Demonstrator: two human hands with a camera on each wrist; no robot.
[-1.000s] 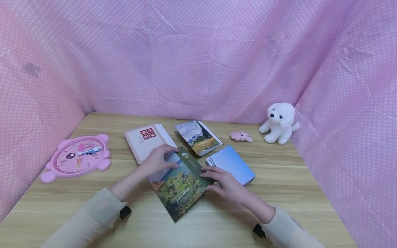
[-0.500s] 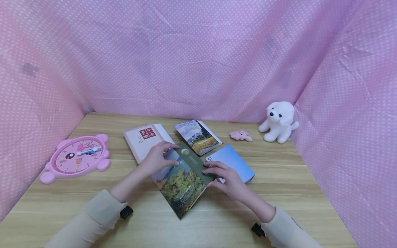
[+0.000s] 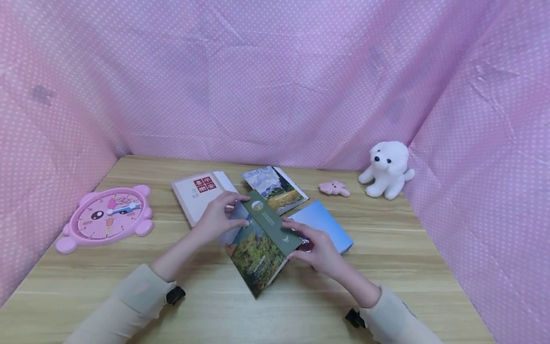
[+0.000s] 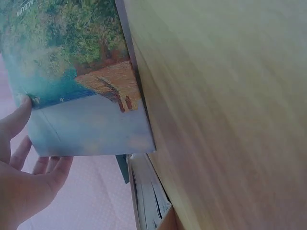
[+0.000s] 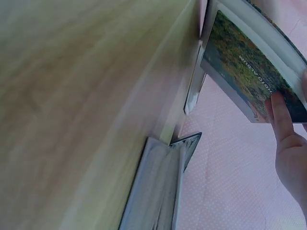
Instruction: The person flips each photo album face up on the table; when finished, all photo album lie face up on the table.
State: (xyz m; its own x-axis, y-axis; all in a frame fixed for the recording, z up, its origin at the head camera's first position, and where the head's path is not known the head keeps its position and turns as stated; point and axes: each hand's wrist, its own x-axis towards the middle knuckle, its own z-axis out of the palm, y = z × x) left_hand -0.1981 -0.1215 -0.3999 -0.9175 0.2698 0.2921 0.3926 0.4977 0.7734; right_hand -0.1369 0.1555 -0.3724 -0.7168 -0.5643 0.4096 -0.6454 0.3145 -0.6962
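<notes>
A photo album (image 3: 259, 260) with a painted landscape cover and a dark green spine strip is held tilted over the table's middle. My left hand (image 3: 215, 220) grips its upper left corner, thumb on the cover and fingers at the edge, as the left wrist view also shows. At the right end, my right hand (image 3: 320, 246) holds the album by its edge. In the right wrist view, white page edges show between the covers of the album (image 5: 244, 62). The album overlaps a blue book (image 3: 326, 222) and a cream book (image 3: 195, 193) with red characters in the head view.
Behind the hands lies a book with a painted wheat-field cover (image 3: 279, 191). A pink toy clock (image 3: 107, 217) is at the left. Towards the back right are a small pink plush (image 3: 333, 188) and a white plush dog (image 3: 386, 169). Pink dotted cloth (image 3: 275, 95) surrounds the table.
Both hands have tilted the album up further, so more of its green spine strip shows. Its near corner has shifted right and away from me, and the strip now overlaps the painted book.
</notes>
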